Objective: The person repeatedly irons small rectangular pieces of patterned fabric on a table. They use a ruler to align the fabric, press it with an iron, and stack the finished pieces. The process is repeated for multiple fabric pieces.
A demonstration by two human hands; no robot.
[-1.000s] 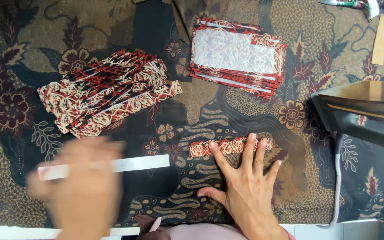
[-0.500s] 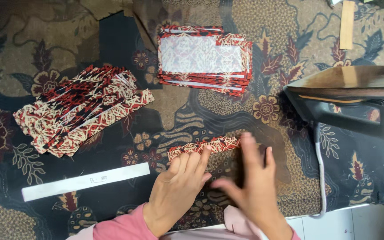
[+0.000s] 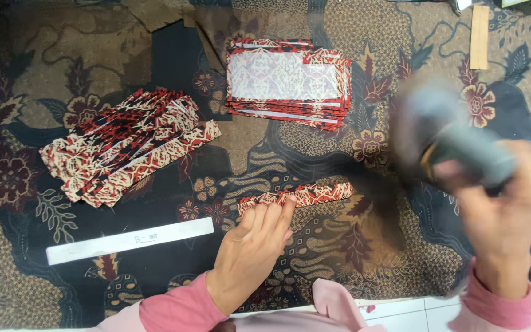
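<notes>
My left grip lay open, fingertips pressing the near end of a folded red patterned strip on the counter. My right grip was closed around a blurred grey iron, lifted just right of the strip. A white ruler lay left; farther off sat a pile of strips and a stack of rectangular pieces.

1. The bench is covered with a dark batik cloth in brown floral print.
2. A fanned heap of red patterned fabric strips lies at the left.
3. A neat stack of red-bordered rectangular pieces lies further back.
4. One folded fabric strip lies mid-bench.
5. A white ruler lies near the front edge.
6. A wooden stick lies at the far right.
</notes>
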